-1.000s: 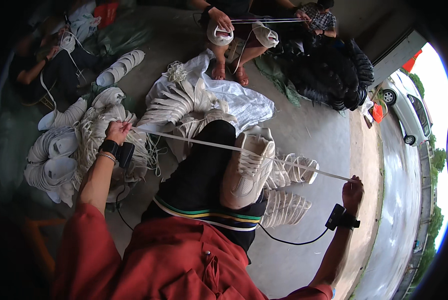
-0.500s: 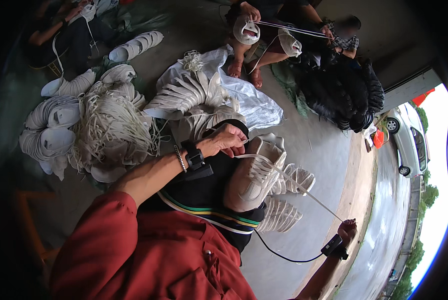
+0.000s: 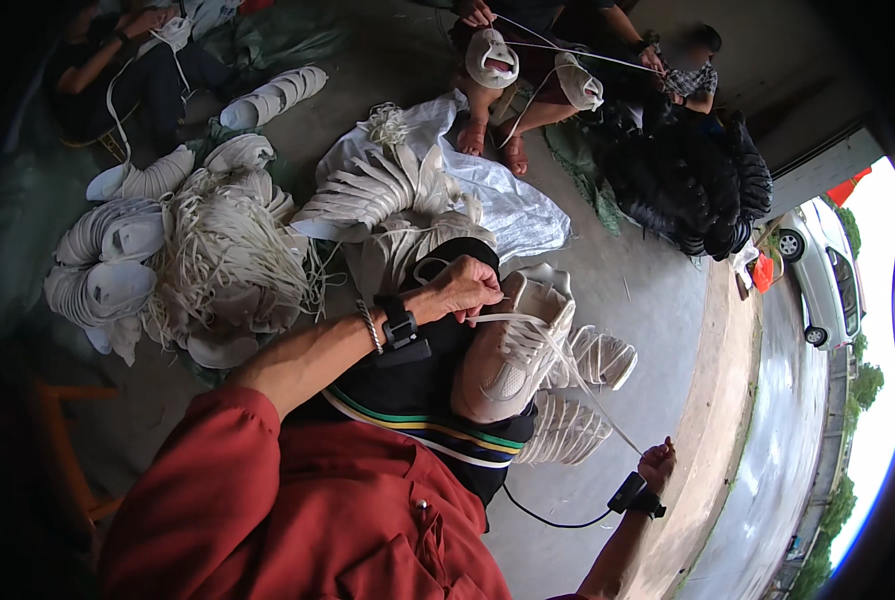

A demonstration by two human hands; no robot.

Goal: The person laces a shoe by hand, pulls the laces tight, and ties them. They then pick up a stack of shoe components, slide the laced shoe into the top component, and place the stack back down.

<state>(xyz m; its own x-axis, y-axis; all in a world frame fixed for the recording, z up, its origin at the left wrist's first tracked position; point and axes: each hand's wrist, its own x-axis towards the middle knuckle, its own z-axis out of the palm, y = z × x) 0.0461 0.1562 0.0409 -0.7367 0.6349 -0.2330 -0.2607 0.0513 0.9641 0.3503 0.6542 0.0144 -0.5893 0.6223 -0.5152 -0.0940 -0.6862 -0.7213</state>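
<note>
A beige-white shoe upper rests on my lap, its front partly laced in a criss-cross. My left hand is closed in a pinch beside the eyelets, on a white shoelace that crosses the top of the upper. From the eyelets a long stretch of lace runs taut down to the right. My right hand, held well out from my body, grips its far part with curled fingers. Both wrists carry black strapped devices.
Nested white uppers lie just right of my lap. Beyond my left arm are heaped loose laces and more stacked uppers. A white sack and a black shoe pile lie farther off. Co-workers sit across from me, handling laces.
My right hand has come inward to the left, shortening the lace stretch between it and the upper. My left hand has shifted slightly right. A co-worker's stretched laces have spread apart.
</note>
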